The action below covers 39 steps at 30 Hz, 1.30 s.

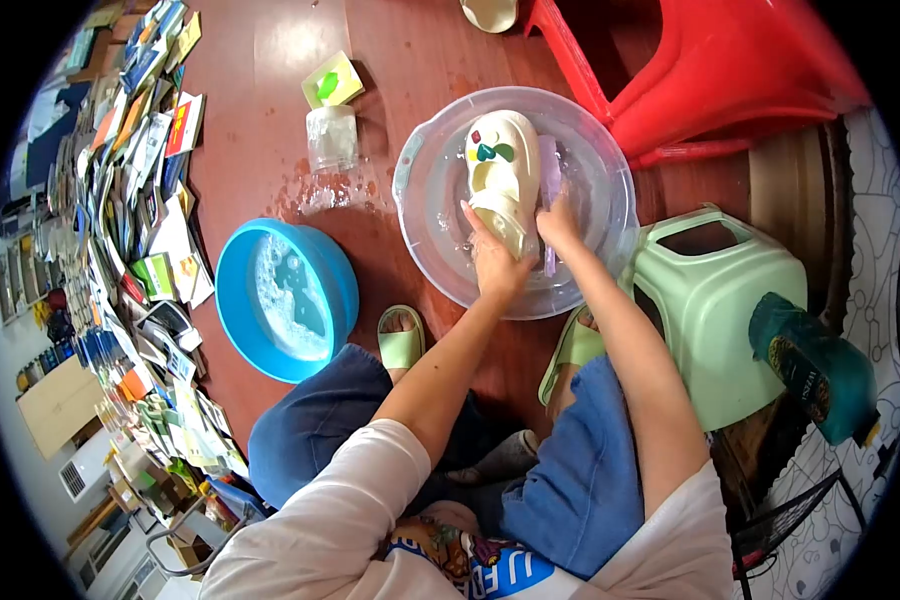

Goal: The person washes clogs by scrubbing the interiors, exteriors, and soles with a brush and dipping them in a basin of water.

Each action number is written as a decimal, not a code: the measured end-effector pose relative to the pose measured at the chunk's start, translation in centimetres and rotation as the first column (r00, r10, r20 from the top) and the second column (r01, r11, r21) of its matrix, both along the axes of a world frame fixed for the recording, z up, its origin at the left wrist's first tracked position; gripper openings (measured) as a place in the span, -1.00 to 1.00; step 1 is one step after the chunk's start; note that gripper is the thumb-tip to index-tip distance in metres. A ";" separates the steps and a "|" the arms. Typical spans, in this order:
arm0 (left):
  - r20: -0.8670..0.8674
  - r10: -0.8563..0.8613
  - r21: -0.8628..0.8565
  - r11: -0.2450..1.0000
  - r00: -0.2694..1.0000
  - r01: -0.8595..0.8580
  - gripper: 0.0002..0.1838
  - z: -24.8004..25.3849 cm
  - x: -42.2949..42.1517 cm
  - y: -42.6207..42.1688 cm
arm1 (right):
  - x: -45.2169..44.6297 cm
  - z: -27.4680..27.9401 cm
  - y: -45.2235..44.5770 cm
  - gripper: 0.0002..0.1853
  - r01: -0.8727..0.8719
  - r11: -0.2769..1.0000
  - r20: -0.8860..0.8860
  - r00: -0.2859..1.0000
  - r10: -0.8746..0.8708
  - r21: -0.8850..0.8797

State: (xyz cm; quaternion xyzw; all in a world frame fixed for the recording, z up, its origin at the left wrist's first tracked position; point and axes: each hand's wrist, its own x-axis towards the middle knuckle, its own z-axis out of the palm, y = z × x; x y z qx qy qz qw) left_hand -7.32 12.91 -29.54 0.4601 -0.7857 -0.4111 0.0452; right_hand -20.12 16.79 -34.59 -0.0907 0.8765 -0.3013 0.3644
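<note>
"Reddish-brown, glossy flooring point(395, 60) fills most of the view. What stands on it?"

"Biggest is a bright red moulded plastic seat point(750, 90), upper right. Below it, at right, comes a pale green plastic stool point(735, 300)."

"And the vessels?"

"A round, clear plastic basin point(406, 185) of water sits just above the middle of the frame; a smaller round blue plastic basin point(342, 275), with suds inside, stands left of centre."

"Where's the shoe?"

"That cream clog with coloured charms point(513, 130) is in the clear basin. Its long axis runs nearly straight up the frame, toe at the top, heel towards the person."

"Which hand has it?"

"The left hand point(500, 268), gripping the heel end, so the rest of the clog extends upward from that grip."

"And the other?"

"The right hand point(558, 222) is closed around a long pale purple plastic tool point(550, 165), possibly a brush. It lies just right of the clog, roughly parallel, making the right hand nearer the clog's right flank."

"Do they touch?"

"I can't tell; the gap is too narrow."
</note>
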 end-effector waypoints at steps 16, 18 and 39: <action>-0.240 0.313 0.725 0.688 0.919 -0.045 0.30 7.4 2.5 -0.7 | -1.8 3.0 2.1 -0.30 0.088 0.981 -0.131 0.985 -0.111 -0.171; -0.220 0.308 0.740 0.671 0.926 -0.047 0.28 8.4 2.4 -1.4 | -1.6 4.9 2.5 -0.34 -0.038 0.999 -0.146 0.989 0.035 -0.014; -0.132 0.071 0.433 0.901 0.989 -0.006 0.19 3.8 4.8 -3.0 | 1.6 13.1 -0.4 -0.43 -0.378 0.920 -0.249 0.886 0.392 0.105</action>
